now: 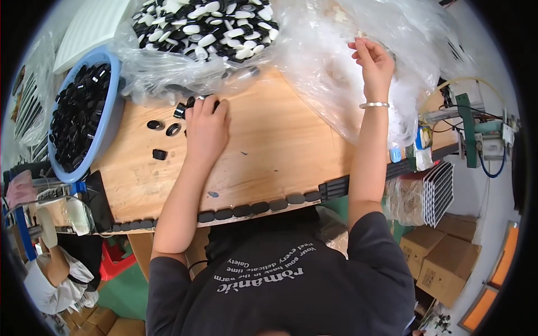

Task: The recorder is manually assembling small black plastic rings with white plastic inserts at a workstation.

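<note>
My left hand (207,126) rests on the wooden table (269,145), its fingers curled over small shiny black plastic parts (180,110). The fingertips partly hide these parts. Two black oval rings (172,129) and a small black block (159,154) lie loose beside that hand. Farther right, my right hand (374,64) is raised over a large clear plastic bag (319,67) with whitish contents. Its thumb and fingers are pinched together; whatever sits between them is too small to make out.
A blue basin (115,92) full of black parts stands at the left. A heap of black and white oval pieces (207,40) fills a clear bag at the back. Dark pads (241,210) line the table's near edge. Cardboard boxes (448,263) stand lower right; another person (50,280) is lower left.
</note>
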A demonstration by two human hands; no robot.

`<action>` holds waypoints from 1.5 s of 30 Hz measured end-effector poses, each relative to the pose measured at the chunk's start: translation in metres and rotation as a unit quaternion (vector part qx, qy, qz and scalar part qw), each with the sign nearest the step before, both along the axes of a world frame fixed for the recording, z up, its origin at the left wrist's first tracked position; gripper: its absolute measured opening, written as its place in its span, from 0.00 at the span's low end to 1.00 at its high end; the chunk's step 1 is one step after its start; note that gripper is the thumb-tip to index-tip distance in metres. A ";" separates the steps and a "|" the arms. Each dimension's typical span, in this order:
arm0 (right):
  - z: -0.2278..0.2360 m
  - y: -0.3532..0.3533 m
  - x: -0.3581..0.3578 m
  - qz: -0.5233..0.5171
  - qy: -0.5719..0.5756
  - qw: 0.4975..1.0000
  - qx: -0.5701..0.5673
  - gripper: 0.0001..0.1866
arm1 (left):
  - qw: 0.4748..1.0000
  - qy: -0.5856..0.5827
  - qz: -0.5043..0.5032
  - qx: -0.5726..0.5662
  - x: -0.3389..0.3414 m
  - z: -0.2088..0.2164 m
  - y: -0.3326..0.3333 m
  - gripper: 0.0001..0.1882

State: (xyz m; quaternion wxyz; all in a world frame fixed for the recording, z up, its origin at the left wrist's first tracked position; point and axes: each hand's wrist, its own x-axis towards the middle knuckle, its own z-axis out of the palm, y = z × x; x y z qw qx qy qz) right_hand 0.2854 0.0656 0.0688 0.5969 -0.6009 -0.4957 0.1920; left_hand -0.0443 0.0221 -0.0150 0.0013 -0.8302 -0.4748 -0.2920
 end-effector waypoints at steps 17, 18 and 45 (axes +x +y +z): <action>-0.076 -0.010 -0.104 0.195 -0.364 0.909 0.056 0.06 | 0.980 -0.138 -0.138 -0.048 0.009 0.003 0.004 0.14; -0.080 -0.009 -0.105 0.197 -0.363 0.909 0.056 0.06 | 0.973 -0.164 -0.156 -0.039 0.011 0.004 0.003 0.13; -0.038 -0.004 0.023 -0.110 -0.296 0.948 0.048 0.05 | 0.952 -0.210 -0.164 -0.151 0.015 0.017 -0.008 0.16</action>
